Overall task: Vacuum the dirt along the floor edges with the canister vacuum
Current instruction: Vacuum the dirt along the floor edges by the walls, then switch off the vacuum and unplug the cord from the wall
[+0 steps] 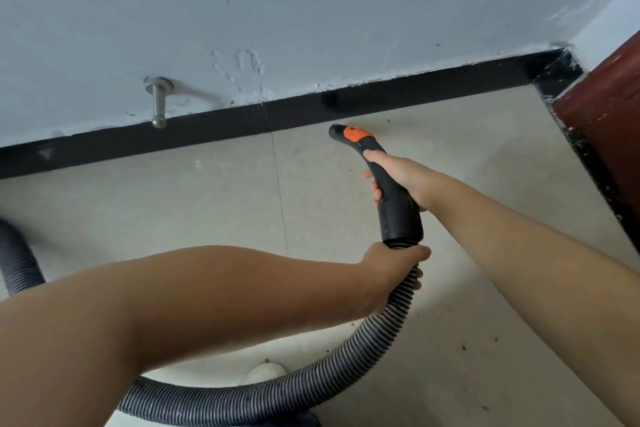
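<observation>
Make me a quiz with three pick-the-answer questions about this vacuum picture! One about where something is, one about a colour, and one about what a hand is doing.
1. Where is the metal door stopper?
A. On the wall above the black baseboard
B. Lying on the floor tiles
C. On the hose

2. What colour is the piece near the tip of the vacuum handle?
A. Green
B. Orange
C. Yellow

3. What is the left hand doing?
A. Hanging free
B. Pressing flat on the wall
C. Gripping the ribbed hose just below the handle

Answers:
1. A, it sticks out of the wall just above the black baseboard.
2. B, the orange piece sits behind the black tip.
3. C, its fingers curl round the ribbed hose, while the right hand holds the handle.
</observation>
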